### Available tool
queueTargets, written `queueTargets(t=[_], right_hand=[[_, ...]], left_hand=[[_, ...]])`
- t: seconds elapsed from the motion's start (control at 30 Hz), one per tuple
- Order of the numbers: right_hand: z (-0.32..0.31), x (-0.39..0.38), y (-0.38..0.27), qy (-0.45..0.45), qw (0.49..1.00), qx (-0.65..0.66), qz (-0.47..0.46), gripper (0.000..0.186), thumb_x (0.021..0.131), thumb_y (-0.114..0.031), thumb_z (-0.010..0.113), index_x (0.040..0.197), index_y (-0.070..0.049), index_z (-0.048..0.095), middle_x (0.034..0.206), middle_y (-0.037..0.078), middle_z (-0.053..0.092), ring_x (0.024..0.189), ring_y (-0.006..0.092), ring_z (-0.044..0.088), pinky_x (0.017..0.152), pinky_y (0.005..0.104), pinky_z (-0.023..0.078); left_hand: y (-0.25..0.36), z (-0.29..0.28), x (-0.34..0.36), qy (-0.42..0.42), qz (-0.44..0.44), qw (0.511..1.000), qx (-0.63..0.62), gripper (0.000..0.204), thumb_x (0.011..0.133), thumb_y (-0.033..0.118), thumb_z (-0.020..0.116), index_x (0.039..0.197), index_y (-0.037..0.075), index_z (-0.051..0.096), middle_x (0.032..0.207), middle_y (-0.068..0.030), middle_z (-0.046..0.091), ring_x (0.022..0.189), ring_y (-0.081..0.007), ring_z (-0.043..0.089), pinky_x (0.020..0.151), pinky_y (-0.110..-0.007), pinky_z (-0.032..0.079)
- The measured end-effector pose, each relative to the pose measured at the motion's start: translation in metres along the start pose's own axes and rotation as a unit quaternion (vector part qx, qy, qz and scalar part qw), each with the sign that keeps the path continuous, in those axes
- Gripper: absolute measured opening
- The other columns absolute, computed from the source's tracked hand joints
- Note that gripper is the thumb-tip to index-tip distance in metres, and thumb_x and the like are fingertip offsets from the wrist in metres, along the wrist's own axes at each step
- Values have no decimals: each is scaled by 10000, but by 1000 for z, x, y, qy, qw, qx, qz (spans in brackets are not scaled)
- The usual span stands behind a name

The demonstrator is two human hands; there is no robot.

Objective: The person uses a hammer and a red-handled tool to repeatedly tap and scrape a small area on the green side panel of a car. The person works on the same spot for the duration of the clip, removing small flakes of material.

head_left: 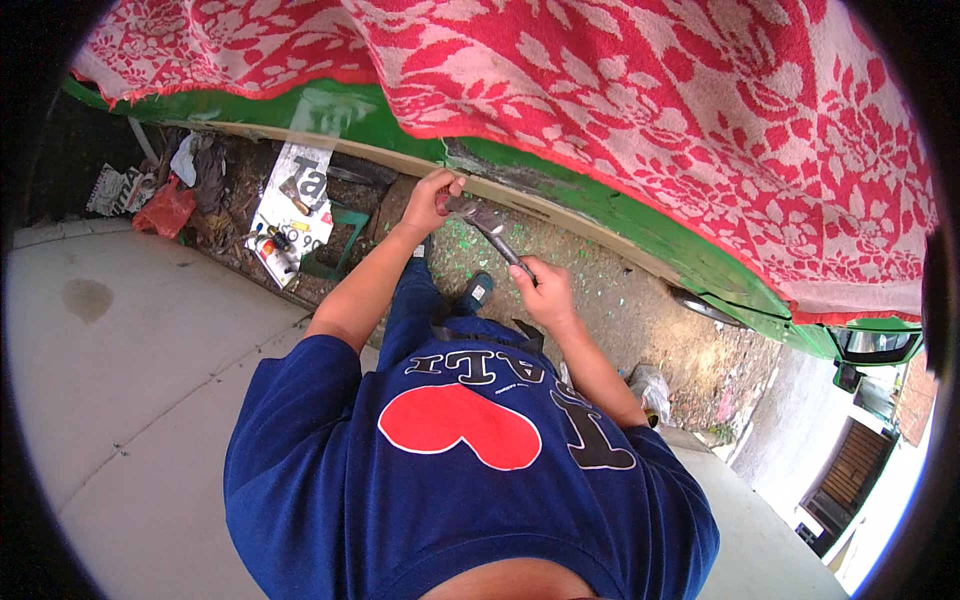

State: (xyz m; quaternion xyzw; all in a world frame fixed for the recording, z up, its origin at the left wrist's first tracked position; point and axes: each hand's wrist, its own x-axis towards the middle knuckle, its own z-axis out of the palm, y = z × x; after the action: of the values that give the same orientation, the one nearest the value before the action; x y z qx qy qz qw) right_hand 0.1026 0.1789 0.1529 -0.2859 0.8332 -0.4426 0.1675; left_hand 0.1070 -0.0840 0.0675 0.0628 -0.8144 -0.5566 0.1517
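Observation:
In front of me is a green car body (600,215) with a scraped, dented patch (490,165) along its lower side. My right hand (546,290) grips the dark handle of a hammer (492,232), its metal head tilted up toward the car. Close by the hammer head, my left hand (432,205) is closed with fingers pinched beside the car's beige lower edge (540,208). What those fingers hold is mostly hidden; a small dark end shows next to the hammer head.
A red and pink floral cloth (640,90) drapes over the car. To the left, a white printed board (290,205) bears tools and a can, beside a green frame (343,240). A red plastic bag (165,208) lies farther left. Paint flakes litter the ground (590,300).

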Motion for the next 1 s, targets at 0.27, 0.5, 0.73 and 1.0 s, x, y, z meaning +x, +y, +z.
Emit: queueTargets(t=[0.27, 0.5, 0.73, 1.0], right_hand=[[4, -5, 11, -3, 1000, 6, 24, 274, 904, -318, 617, 887, -50, 671, 657, 188, 603, 588, 355, 608, 540, 406, 454], [3, -8, 13, 5, 997, 6, 72, 266, 899, -301, 625, 884, -40, 669, 645, 179, 600, 564, 333, 604, 527, 387, 450], [-3, -10, 7, 1, 996, 5, 88, 255, 894, -292, 632, 883, -41, 672, 625, 177, 591, 535, 310, 590, 519, 378, 444], [-2, -11, 7, 0, 998, 6, 59, 282, 900, -319, 627, 883, -42, 671, 604, 182, 573, 534, 318, 588, 504, 390, 432]], left_hand=[[-27, 7, -11, 33, 11, 998, 52, 254, 876, 60, 634, 729, -25, 444, 706, -172, 434, 641, -336, 437, 617, -341, 403], [-28, 10, -10, 11, 52, 998, 22, 156, 751, -109, 592, 803, -6, 487, 725, -90, 376, 631, -208, 375, 591, -268, 329], [-17, 9, -3, -4, 36, 998, 51, 246, 889, 95, 632, 758, -35, 470, 723, -170, 451, 663, -344, 451, 635, -369, 403], [-18, 12, 0, -15, 23, 1000, 9, 217, 878, 48, 617, 759, -33, 454, 724, -163, 449, 664, -333, 448, 644, -333, 410]])
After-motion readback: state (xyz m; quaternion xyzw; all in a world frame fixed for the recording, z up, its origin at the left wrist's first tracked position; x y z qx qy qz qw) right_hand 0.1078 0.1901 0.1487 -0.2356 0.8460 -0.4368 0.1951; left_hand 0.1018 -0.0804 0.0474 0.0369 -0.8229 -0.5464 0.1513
